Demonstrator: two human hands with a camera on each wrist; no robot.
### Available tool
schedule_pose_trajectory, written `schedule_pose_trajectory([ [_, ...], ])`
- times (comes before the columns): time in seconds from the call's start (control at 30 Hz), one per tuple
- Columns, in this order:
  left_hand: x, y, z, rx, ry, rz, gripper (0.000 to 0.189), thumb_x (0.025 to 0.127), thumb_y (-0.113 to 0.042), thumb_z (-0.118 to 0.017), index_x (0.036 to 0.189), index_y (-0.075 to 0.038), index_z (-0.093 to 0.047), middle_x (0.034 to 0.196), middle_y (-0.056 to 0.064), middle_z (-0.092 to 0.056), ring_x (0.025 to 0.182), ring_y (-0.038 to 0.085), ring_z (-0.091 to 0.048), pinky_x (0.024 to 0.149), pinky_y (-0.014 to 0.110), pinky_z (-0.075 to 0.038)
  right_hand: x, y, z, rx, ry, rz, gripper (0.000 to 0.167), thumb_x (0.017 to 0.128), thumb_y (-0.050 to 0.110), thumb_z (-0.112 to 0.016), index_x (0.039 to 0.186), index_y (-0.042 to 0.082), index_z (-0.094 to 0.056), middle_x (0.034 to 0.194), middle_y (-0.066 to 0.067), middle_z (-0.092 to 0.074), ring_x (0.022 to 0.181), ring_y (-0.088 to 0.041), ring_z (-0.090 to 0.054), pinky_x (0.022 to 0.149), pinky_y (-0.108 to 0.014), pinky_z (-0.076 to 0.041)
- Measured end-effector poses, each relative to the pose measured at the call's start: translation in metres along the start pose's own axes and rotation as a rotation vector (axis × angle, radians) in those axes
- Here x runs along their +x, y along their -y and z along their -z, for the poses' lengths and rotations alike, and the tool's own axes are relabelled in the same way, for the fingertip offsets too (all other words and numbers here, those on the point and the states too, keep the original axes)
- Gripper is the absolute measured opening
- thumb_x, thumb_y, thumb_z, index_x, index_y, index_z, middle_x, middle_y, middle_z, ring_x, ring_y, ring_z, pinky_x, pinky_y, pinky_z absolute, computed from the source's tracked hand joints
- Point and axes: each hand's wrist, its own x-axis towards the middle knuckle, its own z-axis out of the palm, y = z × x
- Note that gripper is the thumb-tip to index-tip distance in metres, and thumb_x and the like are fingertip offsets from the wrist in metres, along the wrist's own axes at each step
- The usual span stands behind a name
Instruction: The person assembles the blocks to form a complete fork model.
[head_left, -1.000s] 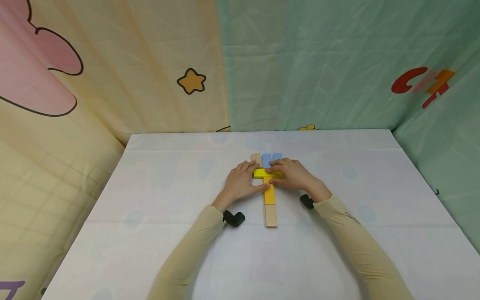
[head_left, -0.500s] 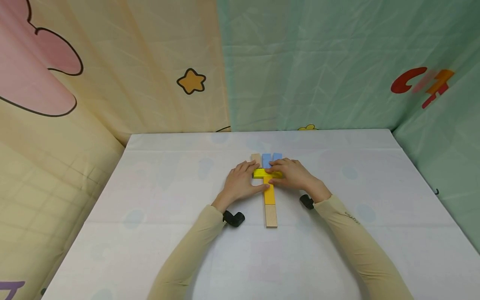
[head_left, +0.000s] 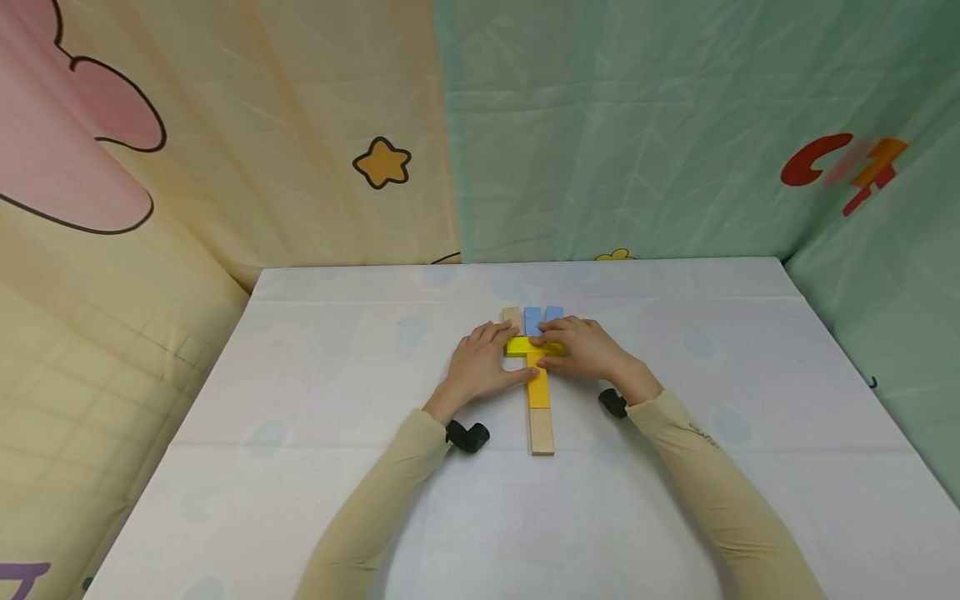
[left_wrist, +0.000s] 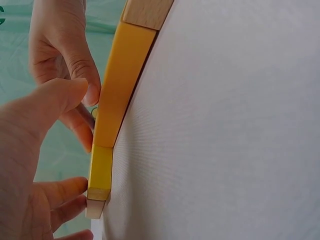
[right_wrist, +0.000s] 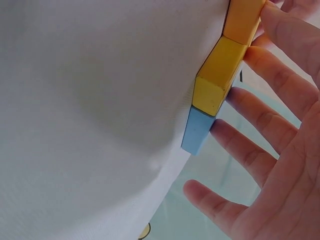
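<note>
Flat wooden blocks lie in a fork-like figure on the white table. A yellow block [head_left: 517, 347] forms the crossbar, with an orange-yellow block [head_left: 537, 393] and a plain wood block [head_left: 542, 432] in line below it. Beyond the crossbar lie a plain wood block [head_left: 512, 316] and two blue blocks [head_left: 532, 319]. My left hand [head_left: 482, 365] is at the left side, its fingertips by the yellow block's left end and its thumb over the orange-yellow one. From the right, my right hand [head_left: 590, 350] rests spread fingertips on the block tops, partly hiding yellow and blue [right_wrist: 197, 130].
White cloth covers the table [head_left: 337, 500] around the blocks. A patterned curtain [head_left: 600, 125] hangs behind the far edge and along both sides. Black wrist cameras [head_left: 468, 437] sit under each wrist, low over the cloth.
</note>
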Motion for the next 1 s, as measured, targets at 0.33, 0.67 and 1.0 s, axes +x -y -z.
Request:
schedule_pose_trajectory([
  [0.33, 0.001, -0.001, 0.004, 0.005, 0.009, 0.025, 0.083, 0.082, -0.071, -0.052, 0.144, -0.017, -0.042, 0.148, 0.003, -0.035, 0.133, 0.025, -0.031, 0.105, 0.044, -0.026, 0.004, 0.001, 0.002, -0.015, 0.016, 0.000, 0.044, 0.090, 0.037, -0.065, 0.127, 0.013, -0.063, 0.136, -0.010, -0.051, 0.124, -0.033, -0.043, 0.096, -0.060, -0.032],
  [0.67, 0.006, -0.001, 0.005, 0.031, 0.017, 0.037, 0.076, 0.087, -0.069, -0.044, 0.143, -0.017, -0.043, 0.147, 0.003, -0.038, 0.132, 0.025, -0.033, 0.104, 0.043, -0.028, 0.007, 0.001, 0.005, -0.009, 0.037, 0.009, 0.045, 0.090, 0.037, -0.066, 0.127, 0.012, -0.062, 0.136, -0.011, -0.051, 0.123, -0.034, -0.044, 0.093, -0.059, -0.035],
  [1.0, 0.012, -0.003, 0.005, -0.006, 0.001, 0.063, 0.050, 0.100, -0.048, -0.033, 0.134, -0.016, -0.053, 0.140, 0.003, -0.044, 0.127, 0.025, -0.037, 0.101, 0.041, -0.031, 0.008, -0.002, 0.005, 0.095, 0.049, 0.001, 0.044, 0.089, 0.034, -0.067, 0.125, 0.009, -0.064, 0.134, -0.015, -0.052, 0.122, -0.035, -0.046, 0.097, -0.055, -0.035],
])
